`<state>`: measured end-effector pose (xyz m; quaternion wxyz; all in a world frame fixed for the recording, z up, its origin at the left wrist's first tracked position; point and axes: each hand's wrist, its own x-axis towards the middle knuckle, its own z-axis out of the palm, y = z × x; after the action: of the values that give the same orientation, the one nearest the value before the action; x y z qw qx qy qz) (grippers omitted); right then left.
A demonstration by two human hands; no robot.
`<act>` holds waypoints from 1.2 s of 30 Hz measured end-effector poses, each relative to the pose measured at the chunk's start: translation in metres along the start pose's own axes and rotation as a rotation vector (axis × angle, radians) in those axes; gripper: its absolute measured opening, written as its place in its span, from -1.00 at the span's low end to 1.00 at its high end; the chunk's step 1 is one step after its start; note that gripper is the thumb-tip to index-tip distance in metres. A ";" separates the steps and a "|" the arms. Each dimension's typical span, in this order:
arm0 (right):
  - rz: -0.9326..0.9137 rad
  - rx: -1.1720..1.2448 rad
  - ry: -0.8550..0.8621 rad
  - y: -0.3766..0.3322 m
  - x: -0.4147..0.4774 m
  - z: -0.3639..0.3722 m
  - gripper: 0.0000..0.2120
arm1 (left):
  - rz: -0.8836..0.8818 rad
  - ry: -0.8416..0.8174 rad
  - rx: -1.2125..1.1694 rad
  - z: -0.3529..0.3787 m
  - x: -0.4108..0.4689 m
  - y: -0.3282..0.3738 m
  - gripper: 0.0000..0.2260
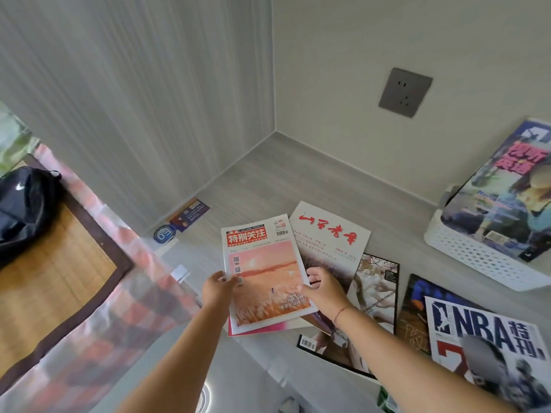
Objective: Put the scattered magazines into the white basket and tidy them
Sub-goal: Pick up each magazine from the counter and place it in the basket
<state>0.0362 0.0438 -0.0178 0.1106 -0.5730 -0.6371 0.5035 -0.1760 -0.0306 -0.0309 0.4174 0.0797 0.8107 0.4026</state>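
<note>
A magazine with an orange sunset cover [264, 272] lies on top of a small pile on the grey surface. My left hand [217, 289] grips its left edge and my right hand [323, 290] grips its right edge. A white magazine with red script [331, 234] sticks out from under it at the back right. To the right lie a black-edged magazine [375, 287], a dark one [413, 311] and an NBA magazine [489, 338]. The white basket [465, 254] stands at the far right with a blue-covered magazine [507, 198] leaning in it.
Walls meet in a corner behind the surface, with a grey socket [405, 92] on the right wall. A small blue and orange card [189, 216] and a round blue sticker [164, 234] lie at the back left. A checked cloth [98, 293], a bamboo mat and a black bag [24, 210] are at left.
</note>
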 end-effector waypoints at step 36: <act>-0.063 0.371 0.820 0.065 -0.058 -0.353 -0.93 | 0.745 -0.635 0.106 0.298 -0.165 0.213 -0.87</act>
<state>0.3478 0.1661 0.1228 0.4702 -0.6759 -0.4568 0.3367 0.1065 0.2092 0.1262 0.4669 0.5042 0.5791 0.4386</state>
